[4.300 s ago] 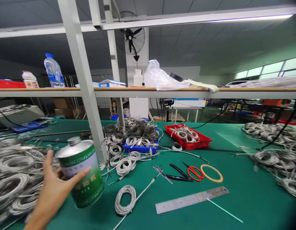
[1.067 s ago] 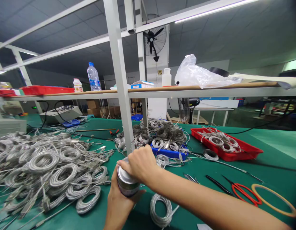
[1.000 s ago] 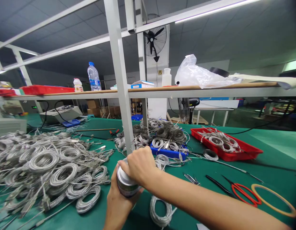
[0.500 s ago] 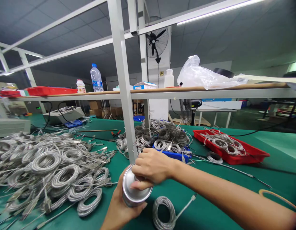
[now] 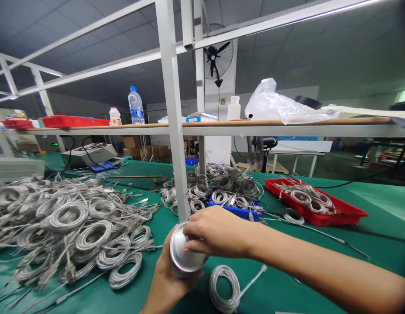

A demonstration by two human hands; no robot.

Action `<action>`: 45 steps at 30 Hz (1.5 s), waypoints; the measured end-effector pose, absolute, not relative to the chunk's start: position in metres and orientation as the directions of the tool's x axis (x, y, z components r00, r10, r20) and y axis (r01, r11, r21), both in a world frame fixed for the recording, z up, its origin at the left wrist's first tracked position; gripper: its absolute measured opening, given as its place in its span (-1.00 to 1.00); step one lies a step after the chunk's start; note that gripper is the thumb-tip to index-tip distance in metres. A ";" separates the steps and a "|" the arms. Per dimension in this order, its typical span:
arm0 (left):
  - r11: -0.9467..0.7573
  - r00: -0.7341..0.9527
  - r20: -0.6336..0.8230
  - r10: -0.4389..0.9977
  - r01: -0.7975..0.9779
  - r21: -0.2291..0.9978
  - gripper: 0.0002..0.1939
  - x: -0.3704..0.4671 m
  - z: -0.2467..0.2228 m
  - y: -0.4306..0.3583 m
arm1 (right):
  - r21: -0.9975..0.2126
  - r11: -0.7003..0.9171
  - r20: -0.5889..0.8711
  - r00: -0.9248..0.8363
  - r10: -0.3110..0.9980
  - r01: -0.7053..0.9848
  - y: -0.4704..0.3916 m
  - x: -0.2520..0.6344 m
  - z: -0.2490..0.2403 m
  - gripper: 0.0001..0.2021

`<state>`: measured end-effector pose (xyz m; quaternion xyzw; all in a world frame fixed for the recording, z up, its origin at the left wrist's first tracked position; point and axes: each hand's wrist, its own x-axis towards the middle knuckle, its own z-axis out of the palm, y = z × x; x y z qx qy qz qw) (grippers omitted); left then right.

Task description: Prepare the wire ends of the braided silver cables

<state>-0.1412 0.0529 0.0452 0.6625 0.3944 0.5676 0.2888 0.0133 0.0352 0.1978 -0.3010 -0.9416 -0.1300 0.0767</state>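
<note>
My left hand (image 5: 169, 274) is wrapped round the side of a round silver metal can (image 5: 182, 255), held above the green tabletop. Over the can's shiny top lies my right hand (image 5: 211, 231), its fingers curled and bent down at the lid; they cover part of it, and whether they grip anything there is hidden. Just right of the can, a coiled clear-jacketed cable (image 5: 224, 288) rests on the table with one end sticking out. To the left spreads a big heap of similar coiled cables (image 5: 70, 218) with metal plugs.
A white upright post (image 5: 173, 109) stands directly behind the can, carrying a shelf (image 5: 271, 128). Beyond it, a blue tray (image 5: 237, 212) bears more coils. A red tray (image 5: 346, 213) with cables sits at right. A water bottle (image 5: 135, 107) and plastic bag (image 5: 284, 107) are on the shelf.
The view has shifted slightly. My right hand has turned a little on the can's top, its fingers lying at a different angle. The left hand still holds the can.
</note>
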 end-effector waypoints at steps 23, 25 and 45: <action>-0.602 0.021 0.633 0.774 0.335 0.725 -0.19 -0.137 0.037 0.053 | 0.236 0.837 0.147 -0.869 0.472 0.494 0.028 0.022 0.197 -0.88; -0.597 0.001 0.641 0.767 0.365 0.714 -0.19 -0.137 0.036 0.053 | 0.244 0.865 0.150 -0.898 0.413 0.439 0.029 0.025 0.196 -0.82; -0.576 -0.029 0.713 0.700 0.568 0.588 -0.22 -0.145 0.032 0.062 | 0.252 0.849 0.298 -0.872 0.388 0.464 0.033 0.042 0.184 -0.74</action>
